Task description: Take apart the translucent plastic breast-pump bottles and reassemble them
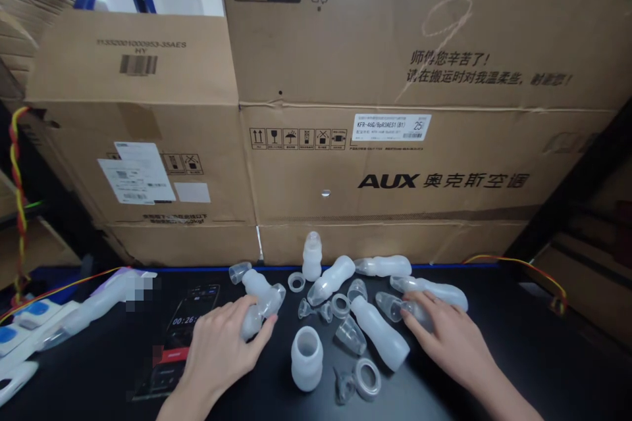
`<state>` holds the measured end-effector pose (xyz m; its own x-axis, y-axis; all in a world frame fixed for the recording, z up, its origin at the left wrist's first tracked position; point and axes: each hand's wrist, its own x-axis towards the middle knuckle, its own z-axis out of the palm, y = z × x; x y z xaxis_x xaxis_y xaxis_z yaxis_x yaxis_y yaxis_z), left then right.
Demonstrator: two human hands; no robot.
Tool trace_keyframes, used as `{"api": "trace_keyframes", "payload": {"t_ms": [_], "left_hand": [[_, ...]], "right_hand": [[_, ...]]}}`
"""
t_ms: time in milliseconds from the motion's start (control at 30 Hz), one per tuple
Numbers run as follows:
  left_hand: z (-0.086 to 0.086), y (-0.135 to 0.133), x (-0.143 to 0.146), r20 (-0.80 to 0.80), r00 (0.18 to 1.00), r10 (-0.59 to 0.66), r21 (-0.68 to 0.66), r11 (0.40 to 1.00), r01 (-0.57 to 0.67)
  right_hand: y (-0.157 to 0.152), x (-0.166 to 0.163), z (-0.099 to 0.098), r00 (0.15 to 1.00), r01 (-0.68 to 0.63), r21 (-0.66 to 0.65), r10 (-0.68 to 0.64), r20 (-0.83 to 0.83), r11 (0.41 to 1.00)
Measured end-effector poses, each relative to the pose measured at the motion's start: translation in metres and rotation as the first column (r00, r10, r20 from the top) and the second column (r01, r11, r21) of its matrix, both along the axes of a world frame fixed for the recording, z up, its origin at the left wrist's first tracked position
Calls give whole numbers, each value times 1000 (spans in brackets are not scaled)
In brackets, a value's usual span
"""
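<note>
Nearest parts: ring and open bottle on the black table.
Left hand: fingers closed round a lying bottle.
Right hand: spread flat, apparently pressing a capped bottle.
Behind: cardboard boxes.

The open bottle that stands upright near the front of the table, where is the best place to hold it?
Probably around its narrow waist, coming from above or the front. The upright bottle stands mouth up, apart from both hands, and its pinched middle gives the fingers a natural hold; a ring lies close on its right.
</note>
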<state>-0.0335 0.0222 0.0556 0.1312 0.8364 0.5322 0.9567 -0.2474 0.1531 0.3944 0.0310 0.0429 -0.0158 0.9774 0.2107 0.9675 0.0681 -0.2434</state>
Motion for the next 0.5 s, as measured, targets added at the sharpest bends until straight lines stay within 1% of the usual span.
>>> {"api": "trace_keyframes", "payload": {"t_ms": [67, 133, 200, 267, 333, 400, 467, 500], "left_hand": [[-2, 1, 2, -25, 1000, 4, -9, 1000, -4], [-2, 0, 1, -38, 999, -33, -13, 999, 32], [1, -1, 0, -32, 996, -85, 10, 996, 86], [3, -1, -1, -9, 991, -132, 78, 988, 133], [2, 1, -4, 23, 984, -178, 186, 968, 171], [-8, 6, -9, 41, 974, -222, 271, 941, 203], [-27, 14, -15, 47, 977, -209, 280, 941, 188], [-39, 19, -18, 42, 983, -180, 311, 937, 159]], "right_hand": [[1, -1, -2, 1000, 27, -7, -27, 5, 1000], [2, -4, -1, 998, 60, -42, -60, -7, 997], [2, -9, 4, 997, 80, -81, -81, -4, 994], [2, -13, 12, 995, 103, -114, -102, 15, 988], [2, -16, 17, 991, 133, -133, -133, 12, 982], [3, -15, 17, 986, 150, -136, -158, -47, 979], [5, -9, 9, 978, 149, -124, -165, -131, 981], [8, -5, 3, 971, 159, -110, -175, -163, 981]]}}
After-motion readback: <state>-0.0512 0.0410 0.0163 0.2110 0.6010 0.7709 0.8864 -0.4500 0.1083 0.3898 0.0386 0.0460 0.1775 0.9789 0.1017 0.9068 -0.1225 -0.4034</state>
